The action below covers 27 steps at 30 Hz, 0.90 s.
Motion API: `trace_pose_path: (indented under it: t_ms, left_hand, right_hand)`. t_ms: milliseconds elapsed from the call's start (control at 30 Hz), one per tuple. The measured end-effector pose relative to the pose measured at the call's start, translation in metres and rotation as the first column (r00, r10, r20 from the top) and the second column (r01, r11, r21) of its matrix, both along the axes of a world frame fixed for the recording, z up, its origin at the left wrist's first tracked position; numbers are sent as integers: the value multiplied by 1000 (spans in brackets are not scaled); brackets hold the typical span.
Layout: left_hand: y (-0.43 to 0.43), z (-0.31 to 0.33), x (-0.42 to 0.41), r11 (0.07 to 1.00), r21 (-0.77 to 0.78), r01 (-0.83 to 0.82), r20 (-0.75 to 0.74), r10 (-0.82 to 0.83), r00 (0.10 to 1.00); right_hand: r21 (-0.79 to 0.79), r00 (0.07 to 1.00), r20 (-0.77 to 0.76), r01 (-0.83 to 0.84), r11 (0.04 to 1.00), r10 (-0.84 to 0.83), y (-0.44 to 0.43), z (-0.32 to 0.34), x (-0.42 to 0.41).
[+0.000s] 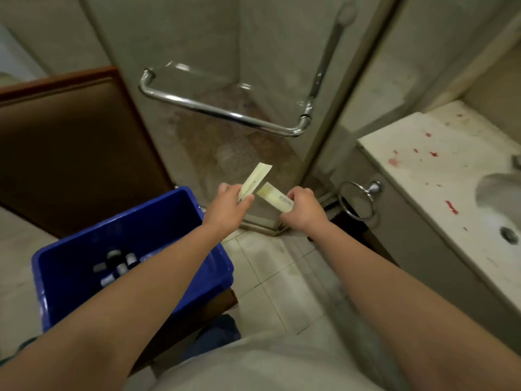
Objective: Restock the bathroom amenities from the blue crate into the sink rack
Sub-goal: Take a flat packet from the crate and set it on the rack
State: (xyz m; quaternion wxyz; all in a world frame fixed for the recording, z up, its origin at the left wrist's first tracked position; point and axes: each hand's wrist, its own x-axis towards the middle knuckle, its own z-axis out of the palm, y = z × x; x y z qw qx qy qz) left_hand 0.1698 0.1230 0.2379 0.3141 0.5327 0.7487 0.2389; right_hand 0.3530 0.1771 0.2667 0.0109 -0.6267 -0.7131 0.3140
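So, both hands are up in front of us, between crate and counter, each gripping one flat pale packet. Left hand (228, 207) has its fingers curled round the near end of the left packet (256, 177), long axis pointing away from us and a bit right, toward the shower door (253, 52). Right hand (303, 210) pinches the right packet (275, 199) by its right end, long axis running up-left, free end just beside the left packet and seemingly not touching it. Crate (158, 221) sits low on our left under the left forearm, with small bottles (118, 266) lying in its bottom. Rack is not in view, so we can't place it. Counter (437, 165) with sink (499, 198) lies right of both hands, well apart, and the right hand is nearer. We judge the packets are out of the crate but not yet stowed. The next move likely needs a swing right, right hand leading. Towel ring (356, 200) hangs on the counter's front, between right hand and sink, and could snag.
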Motion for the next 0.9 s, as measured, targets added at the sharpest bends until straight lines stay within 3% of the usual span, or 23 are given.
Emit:
trace_pose_path:
  t_ms: [267, 500, 900]
  left_hand:
    - [22, 48, 77, 951, 93, 296, -195, -274, 942]
    - [31, 86, 153, 844, 165, 511, -328, -442, 835]
    - [30, 141, 274, 662, 164, 731, -556, -550, 623]
  right_hand:
    - [118, 995, 47, 80, 990, -87, -15, 45, 91]
    - [228, 981, 116, 125, 966, -154, -42, 80, 173]
    - [346, 925, 195, 246, 905, -326, -93, 134, 298]
